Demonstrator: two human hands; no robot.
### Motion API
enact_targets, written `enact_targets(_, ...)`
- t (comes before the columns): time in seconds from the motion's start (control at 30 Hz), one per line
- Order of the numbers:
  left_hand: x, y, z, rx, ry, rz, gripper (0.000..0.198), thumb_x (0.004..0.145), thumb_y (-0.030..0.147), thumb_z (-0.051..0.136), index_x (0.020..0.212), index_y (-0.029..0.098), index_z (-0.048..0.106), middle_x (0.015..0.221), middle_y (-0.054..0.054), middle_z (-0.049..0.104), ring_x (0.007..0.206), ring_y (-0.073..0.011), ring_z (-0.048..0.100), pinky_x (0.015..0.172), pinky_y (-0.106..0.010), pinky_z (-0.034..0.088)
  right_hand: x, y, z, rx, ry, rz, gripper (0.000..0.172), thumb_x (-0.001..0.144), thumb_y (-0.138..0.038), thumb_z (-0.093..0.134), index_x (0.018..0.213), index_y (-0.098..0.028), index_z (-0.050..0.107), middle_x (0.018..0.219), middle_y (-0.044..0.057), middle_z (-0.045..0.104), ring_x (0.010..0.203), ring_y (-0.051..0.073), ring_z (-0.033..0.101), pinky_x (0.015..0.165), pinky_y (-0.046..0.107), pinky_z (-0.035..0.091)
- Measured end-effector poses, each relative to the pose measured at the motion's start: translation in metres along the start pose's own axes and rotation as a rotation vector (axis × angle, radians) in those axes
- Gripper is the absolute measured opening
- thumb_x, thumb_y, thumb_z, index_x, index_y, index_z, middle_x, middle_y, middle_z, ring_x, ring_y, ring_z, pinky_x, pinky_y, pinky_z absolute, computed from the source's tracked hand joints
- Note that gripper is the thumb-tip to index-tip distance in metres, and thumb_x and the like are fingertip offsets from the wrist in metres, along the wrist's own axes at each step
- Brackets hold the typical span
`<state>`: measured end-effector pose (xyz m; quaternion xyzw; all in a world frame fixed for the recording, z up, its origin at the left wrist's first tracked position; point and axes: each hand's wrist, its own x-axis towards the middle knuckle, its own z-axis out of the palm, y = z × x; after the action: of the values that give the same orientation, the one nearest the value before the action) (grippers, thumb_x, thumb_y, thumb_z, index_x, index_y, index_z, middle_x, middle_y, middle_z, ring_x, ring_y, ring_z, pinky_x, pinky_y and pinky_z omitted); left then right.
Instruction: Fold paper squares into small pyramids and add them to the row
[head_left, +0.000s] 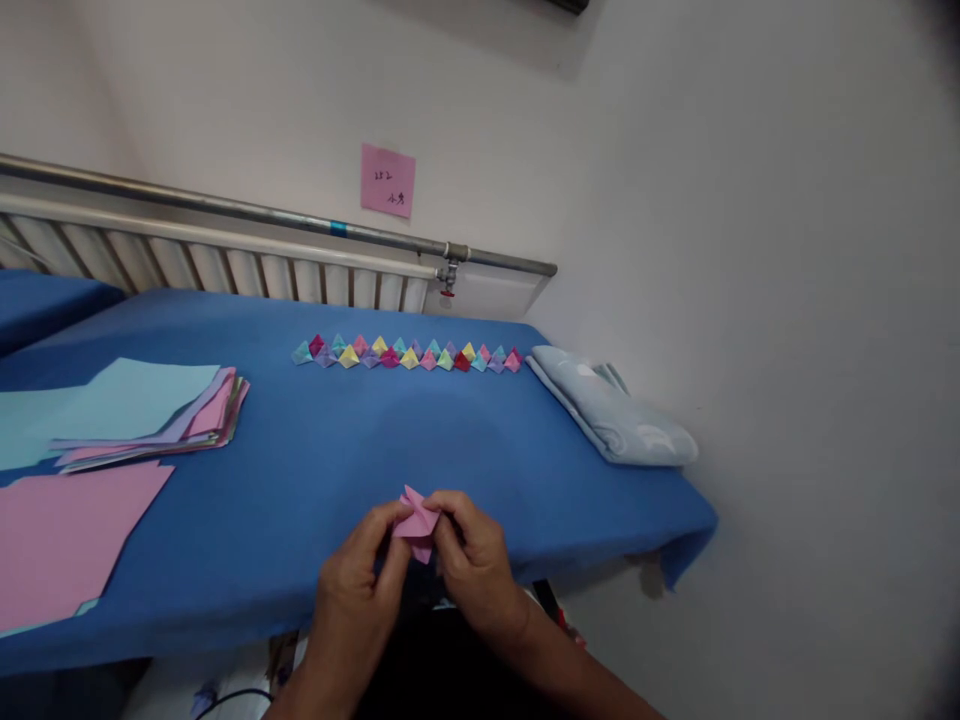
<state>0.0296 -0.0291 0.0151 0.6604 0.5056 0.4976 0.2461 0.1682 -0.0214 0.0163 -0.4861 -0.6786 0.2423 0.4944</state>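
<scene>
A small piece of folded pink paper [417,522] is held up between my two hands near the front edge of the blue-covered table. My left hand [360,575] pinches its left side, thumb and fingers closed on the paper. On the right side, my right hand [474,560] grips the same paper between thumb and fingertips. Its top comes to a point, and a flap hangs below. Further back, two staggered rows of small folded paper pieces [409,357] in many colours stand on the blue cloth [315,430].
On the left lie a stack of coloured paper sheets [150,400] and pink sheets [67,540]. A folded light-blue blanket [611,405] rests at the right end. Behind run a radiator [247,275] and a metal pipe [262,212]. A pink note [387,180] is on the wall.
</scene>
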Motion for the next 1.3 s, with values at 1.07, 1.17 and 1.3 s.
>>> enact_targets(1.07,0.009,0.012,-0.025,-0.578,-0.157,-0.577,0.033,0.071,0.048,0.065,0.084,0.018,0.067,0.074,0.000,0.065,0.070,-0.0143,0.058,0.067,-0.024,0.047,-0.002,-0.031,0.000,0.175,-0.103,0.093,0.008,0.084,-0.028,0.058,0.080,-0.021,0.056,0.072,-0.002,0.059,0.067,0.011,0.055,0.065,0.024,0.046)
enact_targets(1.17,0.008,0.009,-0.026,-0.521,-0.139,-0.522,0.030,0.073,0.048,0.063,0.071,0.019,0.067,0.067,0.002,0.059,0.066,-0.0122,0.051,0.061,-0.021,0.043,-0.002,-0.032,-0.002,0.185,-0.128,0.122,0.006,0.082,-0.026,0.059,0.084,-0.021,0.057,0.076,-0.001,0.060,0.070,0.011,0.055,0.067,0.024,0.046)
enact_targets(1.3,0.007,0.005,-0.023,-0.570,-0.057,-0.544,0.032,0.071,0.049,0.065,0.065,0.017,0.064,0.060,0.003,0.053,0.058,-0.0107,0.045,0.054,-0.020,0.039,-0.002,-0.026,0.001,0.336,-0.217,0.319,0.019,0.078,-0.030,0.063,0.093,-0.021,0.057,0.070,-0.003,0.058,0.061,0.010,0.053,0.057,0.021,0.044)
